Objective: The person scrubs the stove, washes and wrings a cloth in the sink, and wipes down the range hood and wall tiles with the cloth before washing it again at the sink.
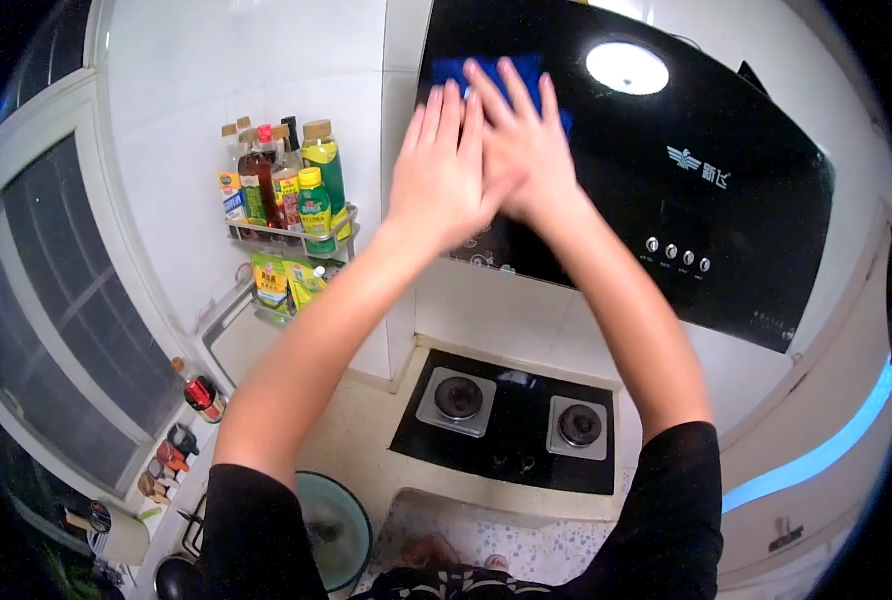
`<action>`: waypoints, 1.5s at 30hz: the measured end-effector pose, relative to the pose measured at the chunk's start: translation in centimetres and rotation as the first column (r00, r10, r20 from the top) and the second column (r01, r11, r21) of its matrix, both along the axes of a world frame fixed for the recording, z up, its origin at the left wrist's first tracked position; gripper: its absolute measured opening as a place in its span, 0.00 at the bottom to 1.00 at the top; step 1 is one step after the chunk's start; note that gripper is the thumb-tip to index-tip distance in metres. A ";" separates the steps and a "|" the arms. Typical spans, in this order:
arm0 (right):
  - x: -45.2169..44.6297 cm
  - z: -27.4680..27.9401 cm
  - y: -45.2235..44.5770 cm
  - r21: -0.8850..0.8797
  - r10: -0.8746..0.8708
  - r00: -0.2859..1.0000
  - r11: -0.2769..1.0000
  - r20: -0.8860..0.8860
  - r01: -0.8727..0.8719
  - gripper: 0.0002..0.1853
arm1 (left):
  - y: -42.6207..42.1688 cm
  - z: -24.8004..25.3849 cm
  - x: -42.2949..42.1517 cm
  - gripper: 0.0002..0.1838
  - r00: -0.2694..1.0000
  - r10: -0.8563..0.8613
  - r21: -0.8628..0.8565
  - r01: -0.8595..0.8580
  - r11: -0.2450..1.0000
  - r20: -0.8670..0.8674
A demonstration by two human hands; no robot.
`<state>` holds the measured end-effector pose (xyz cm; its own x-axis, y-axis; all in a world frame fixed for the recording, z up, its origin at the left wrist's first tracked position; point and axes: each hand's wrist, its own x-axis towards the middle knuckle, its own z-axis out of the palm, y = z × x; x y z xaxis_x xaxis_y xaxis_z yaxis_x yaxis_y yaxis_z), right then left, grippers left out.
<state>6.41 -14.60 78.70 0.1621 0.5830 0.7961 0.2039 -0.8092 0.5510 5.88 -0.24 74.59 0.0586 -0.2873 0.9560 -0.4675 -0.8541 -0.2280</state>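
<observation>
Both of my hands are raised against the glossy black range hood (606, 200). Fingers outstretched, my left hand (444, 175) lies flat near the hood's left edge. My right hand (526, 150) is beside it with its fingers spread, and the two overlap near the left thumb. A blue cloth (450, 70) shows around the fingertips, between them and the hood. The hands cover most of the cloth, and neither is wrapped round it.
Below the hood is a two-burner gas stove (511, 420). A wall rack (296, 238) of sauce bottles hangs to the left, with a window (76, 280) beyond it. A round basin (341, 530) and a dark sauce bottle (202, 393) are lower left.
</observation>
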 end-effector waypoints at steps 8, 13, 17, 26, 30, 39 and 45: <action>1.5 2.7 -0.8 0.124 -0.005 0.992 0.992 0.127 -0.011 0.36 | -2.1 4.6 0.9 0.44 0.997 -0.049 -0.048 0.052 0.997 0.066; -2.6 -6.4 -0.3 0.127 0.083 0.996 0.989 -0.012 -0.081 0.33 | -1.2 -4.9 -3.2 0.48 0.994 -0.057 0.009 0.058 0.998 -0.098; -4.2 -12.3 -0.9 0.147 0.083 0.992 0.987 -0.096 -0.069 0.30 | -1.4 -10.7 -6.1 0.51 0.970 -0.091 0.015 0.097 0.995 -0.227; -6.6 -12.0 -8.2 0.115 0.074 0.993 0.991 -0.093 -0.063 0.28 | -7.8 -11.3 -7.6 0.51 0.961 -0.153 0.013 0.160 0.987 -0.232; -8.0 -10.3 -12.2 0.122 0.045 0.994 0.992 -0.100 -0.033 0.27 | -12.0 -9.9 -7.9 0.51 0.961 -0.187 0.007 0.193 0.981 -0.205; -10.2 -9.7 -20.0 0.169 -0.053 0.998 0.984 -0.024 0.056 0.24 | -20.1 -8.5 -9.1 0.53 0.934 -0.304 0.020 0.313 0.950 -0.185; -11.3 -9.3 -23.5 0.178 -0.126 0.991 0.977 0.038 0.118 0.24 | -23.3 -7.3 -9.7 0.52 0.917 -0.357 0.076 0.374 0.924 -0.177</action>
<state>-4.86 -38.09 69.42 0.1818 0.4123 0.8927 0.0743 -0.9110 0.4056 -3.83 -23.59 67.25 0.0770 -0.4169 0.9057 -0.7796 -0.5914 -0.2060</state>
